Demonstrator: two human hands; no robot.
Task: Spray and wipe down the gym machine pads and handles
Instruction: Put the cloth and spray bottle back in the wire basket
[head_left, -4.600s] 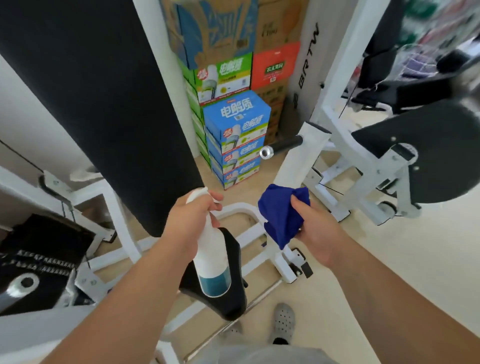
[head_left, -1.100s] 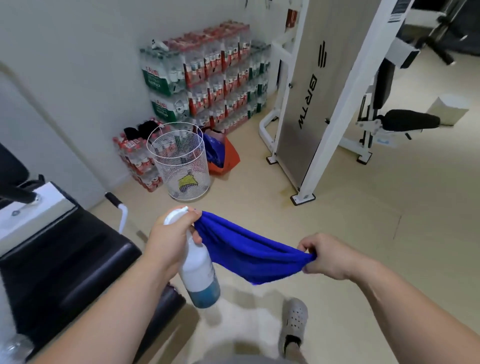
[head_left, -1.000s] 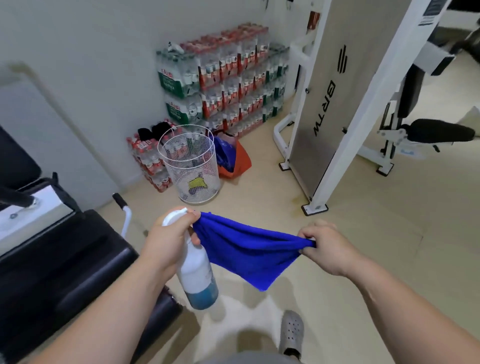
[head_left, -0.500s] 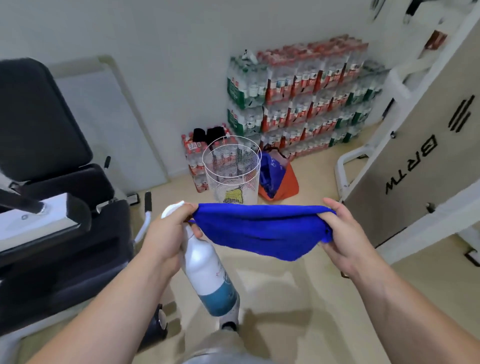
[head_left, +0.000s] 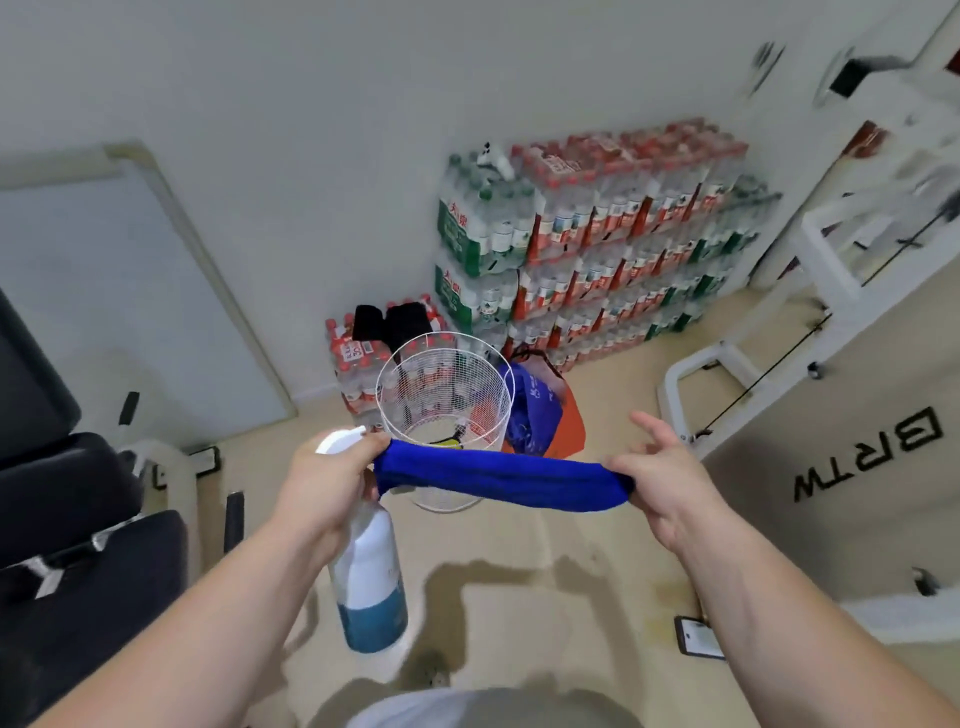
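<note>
We found the blue cloth (head_left: 498, 478) held in the air at about chest height, pulled taut between both hands. Its long axis ran left to right across the view, nearly level. It was bunched into a narrow band, deep blue and soft-looking. No soiling could be made out.

The grip of the left hand (head_left: 327, 483) did double duty. The fingers were wrapped round the neck of the spray bottle (head_left: 369, 577), and the fingertips pinched the left end of the cloth. The bottle hung below that hand, nozzle uppermost, white with blue liquid in its lower part.

The grip of the right hand (head_left: 667, 483) pinched the right end of the cloth, with its other fingers spread upward.

The black machine pad (head_left: 62, 483) lay low to the person's left, well apart from the cloth and nearer the left hand. In our judgement, the next wipe calls for a turn leftward and downward.

A wire basket (head_left: 441, 395) stood on the floor (head_left: 545, 571) beyond the cloth. Packs of bottled water (head_left: 597, 249) were stacked behind it.
</note>
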